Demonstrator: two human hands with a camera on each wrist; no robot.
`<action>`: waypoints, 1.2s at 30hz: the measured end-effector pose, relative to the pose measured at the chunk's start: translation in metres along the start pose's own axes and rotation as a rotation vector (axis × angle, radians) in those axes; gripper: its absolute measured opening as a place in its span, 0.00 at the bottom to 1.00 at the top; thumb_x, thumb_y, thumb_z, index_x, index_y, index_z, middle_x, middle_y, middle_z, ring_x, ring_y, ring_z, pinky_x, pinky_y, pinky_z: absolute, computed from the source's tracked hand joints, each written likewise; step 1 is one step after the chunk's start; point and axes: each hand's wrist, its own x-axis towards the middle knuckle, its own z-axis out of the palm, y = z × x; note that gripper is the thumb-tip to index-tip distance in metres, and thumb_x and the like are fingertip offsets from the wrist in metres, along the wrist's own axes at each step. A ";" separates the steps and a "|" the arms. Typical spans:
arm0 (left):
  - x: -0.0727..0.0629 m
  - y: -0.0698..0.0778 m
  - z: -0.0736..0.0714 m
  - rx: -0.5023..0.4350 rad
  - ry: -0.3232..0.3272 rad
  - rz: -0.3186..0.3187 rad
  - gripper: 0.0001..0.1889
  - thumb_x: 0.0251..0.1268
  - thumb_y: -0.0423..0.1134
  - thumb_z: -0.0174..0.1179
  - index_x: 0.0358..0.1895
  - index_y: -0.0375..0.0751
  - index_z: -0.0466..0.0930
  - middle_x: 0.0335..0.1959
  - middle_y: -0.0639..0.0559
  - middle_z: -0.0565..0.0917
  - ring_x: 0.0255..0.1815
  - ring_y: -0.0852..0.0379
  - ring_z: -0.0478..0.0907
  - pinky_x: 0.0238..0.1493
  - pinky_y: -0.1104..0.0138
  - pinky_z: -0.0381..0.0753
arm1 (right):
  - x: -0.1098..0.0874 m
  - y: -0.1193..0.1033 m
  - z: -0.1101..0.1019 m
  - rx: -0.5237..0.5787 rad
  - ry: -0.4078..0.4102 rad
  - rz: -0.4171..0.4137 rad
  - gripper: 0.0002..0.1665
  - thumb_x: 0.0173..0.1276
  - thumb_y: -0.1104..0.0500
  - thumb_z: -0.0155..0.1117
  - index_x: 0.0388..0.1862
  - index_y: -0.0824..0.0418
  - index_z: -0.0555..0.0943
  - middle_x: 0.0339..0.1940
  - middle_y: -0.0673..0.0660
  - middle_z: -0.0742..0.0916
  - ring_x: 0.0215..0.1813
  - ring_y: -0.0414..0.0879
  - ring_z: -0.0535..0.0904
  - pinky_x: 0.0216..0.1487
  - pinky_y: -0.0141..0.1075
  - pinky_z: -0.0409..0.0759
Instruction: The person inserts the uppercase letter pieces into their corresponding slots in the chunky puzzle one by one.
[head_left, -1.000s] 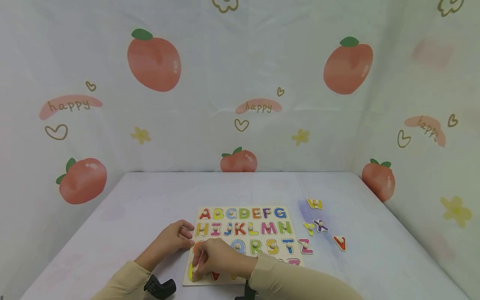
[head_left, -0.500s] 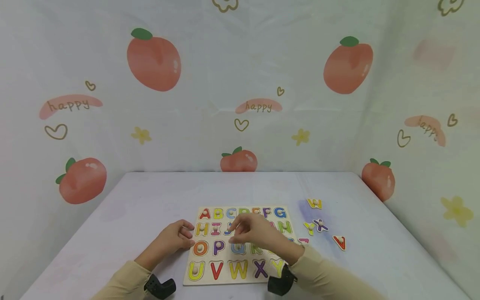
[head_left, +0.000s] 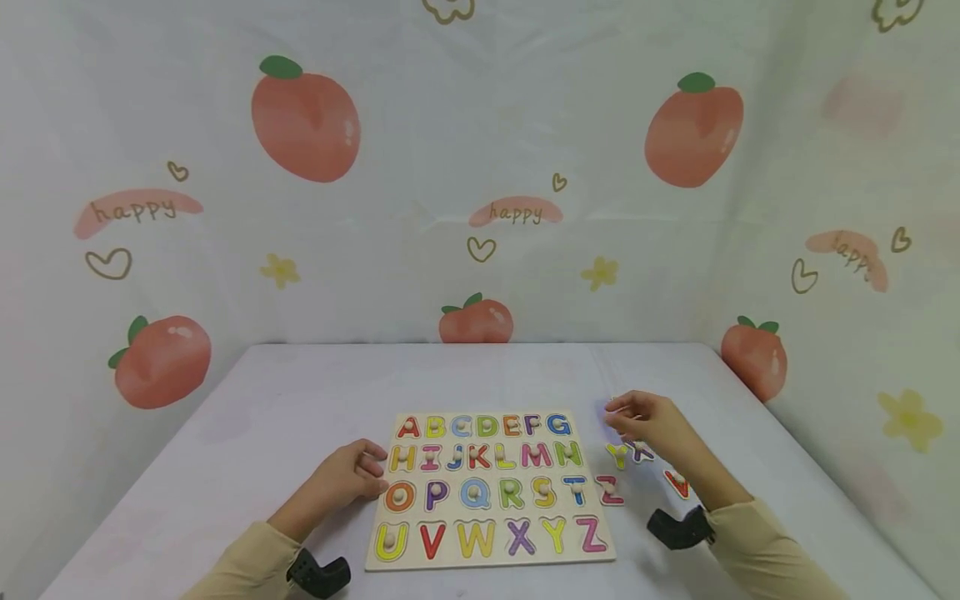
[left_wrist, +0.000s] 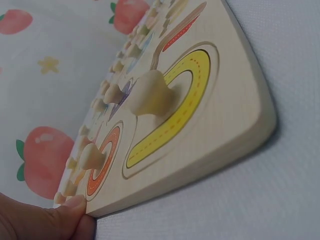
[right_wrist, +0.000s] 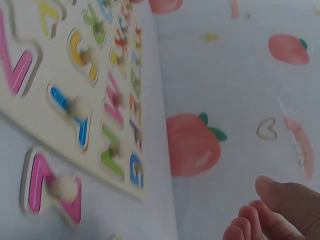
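Note:
A wooden alphabet puzzle board [head_left: 450, 567] lies on the table with knobbed letters set in its upper rows. The yellow U piece [head_left: 391, 546] sits in the bottom row; the V, W, X, Y and Z places beside it show bare coloured letters. My left hand [head_left: 345, 477] rests against the board's left edge, its thumb [left_wrist: 70, 207] touching the rim. My right hand [head_left: 648, 422] is beyond the board's right side, thumb and fingers slightly apart, over the spot of the W piece, which it mostly hides. Nothing shows between those fingers in the right wrist view.
Loose letters lie right of the board: a pink Z [head_left: 611, 492] near its edge, a yellow-green Y [head_left: 617, 456], a purple X [head_left: 641, 452] partly covered by my hand, and a red V [head_left: 677, 484] near my right wrist. A patterned cloth [head_left: 405, 250] hangs behind the table.
My right hand has left the U piece, crossed above the board and moved right and away to the loose letters. The left hand has stayed at the board's edge.

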 end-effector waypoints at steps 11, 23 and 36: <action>0.001 -0.001 -0.001 0.000 -0.001 0.005 0.23 0.49 0.31 0.71 0.50 0.33 0.75 0.33 0.49 0.79 0.32 0.56 0.75 0.33 0.66 0.76 | -0.029 0.062 -0.048 -0.096 -0.015 0.112 0.25 0.69 0.52 0.62 0.53 0.71 0.76 0.42 0.60 0.84 0.41 0.46 0.79 0.39 0.34 0.81; -0.001 -0.001 0.000 -0.013 -0.003 0.005 0.23 0.48 0.30 0.71 0.49 0.32 0.75 0.32 0.48 0.78 0.31 0.56 0.75 0.33 0.65 0.76 | -0.043 0.090 -0.055 -0.093 -0.095 0.090 0.21 0.61 0.62 0.67 0.48 0.76 0.77 0.32 0.54 0.82 0.31 0.39 0.75 0.32 0.32 0.78; -0.001 -0.001 0.000 0.002 0.005 0.004 0.23 0.48 0.30 0.72 0.49 0.33 0.75 0.32 0.49 0.78 0.31 0.56 0.75 0.33 0.65 0.76 | -0.040 0.096 -0.052 -0.158 -0.112 0.124 0.20 0.58 0.59 0.73 0.44 0.70 0.80 0.31 0.51 0.81 0.33 0.40 0.73 0.32 0.31 0.74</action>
